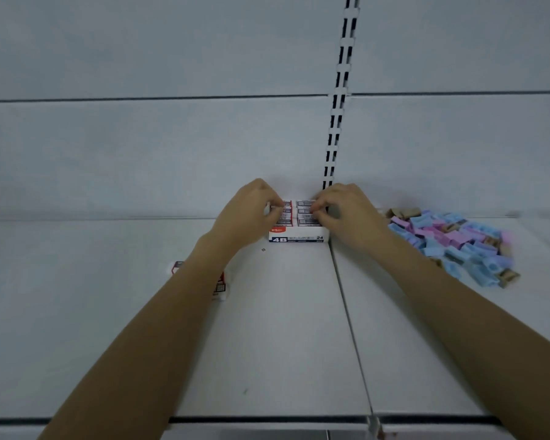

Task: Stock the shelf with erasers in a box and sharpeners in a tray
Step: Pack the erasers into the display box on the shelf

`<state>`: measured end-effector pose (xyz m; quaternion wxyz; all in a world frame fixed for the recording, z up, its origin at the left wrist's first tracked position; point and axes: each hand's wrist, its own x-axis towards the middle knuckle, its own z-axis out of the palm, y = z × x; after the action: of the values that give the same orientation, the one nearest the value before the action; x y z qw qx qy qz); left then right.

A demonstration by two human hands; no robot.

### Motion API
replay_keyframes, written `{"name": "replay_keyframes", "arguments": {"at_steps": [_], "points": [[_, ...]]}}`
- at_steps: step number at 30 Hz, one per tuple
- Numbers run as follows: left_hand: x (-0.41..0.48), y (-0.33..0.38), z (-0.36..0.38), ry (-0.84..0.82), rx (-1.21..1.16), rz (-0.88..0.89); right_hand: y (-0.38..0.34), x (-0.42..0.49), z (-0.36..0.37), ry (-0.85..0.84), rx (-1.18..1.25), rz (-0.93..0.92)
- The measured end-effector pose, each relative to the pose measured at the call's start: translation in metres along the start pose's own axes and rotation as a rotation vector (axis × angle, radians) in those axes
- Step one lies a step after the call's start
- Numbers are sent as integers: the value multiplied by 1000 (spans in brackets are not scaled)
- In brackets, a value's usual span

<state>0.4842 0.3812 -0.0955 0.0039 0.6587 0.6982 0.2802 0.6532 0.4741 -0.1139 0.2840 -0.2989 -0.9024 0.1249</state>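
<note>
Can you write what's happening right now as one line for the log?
left hand: pinching erasers | right hand: pinching erasers | box: on shelf | sharpeners: loose pile

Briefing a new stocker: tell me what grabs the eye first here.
The left hand and right hand meet at the 4B eraser box by the back wall, pinching the erasers inside. Right of it sprawls a heap of blue, pink and brown sharpeners; a stray eraser lies under the left forearm.

Pale grey back panels w/ 1 slotted upright; white shelf split by seam; dim flat light.
</note>
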Motion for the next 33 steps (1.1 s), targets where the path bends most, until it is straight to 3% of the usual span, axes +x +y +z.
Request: {"name": "replay_keyframes", "arguments": {"at_steps": [13, 20, 26, 33], "points": [[-20, 2, -8, -182, 110, 81, -16, -17, -2, 18, -136, -114], [-30, -19, -62, -199, 107, -53, -49, -25, 9, 96, -53, -295], [-55, -45, -95, -157, -38, -243, -86, -37, 26, -107, 97, -465], [-77, -60, -97, -457, -74, -458, -94, -41, 43, -293, 112, -583]]}}
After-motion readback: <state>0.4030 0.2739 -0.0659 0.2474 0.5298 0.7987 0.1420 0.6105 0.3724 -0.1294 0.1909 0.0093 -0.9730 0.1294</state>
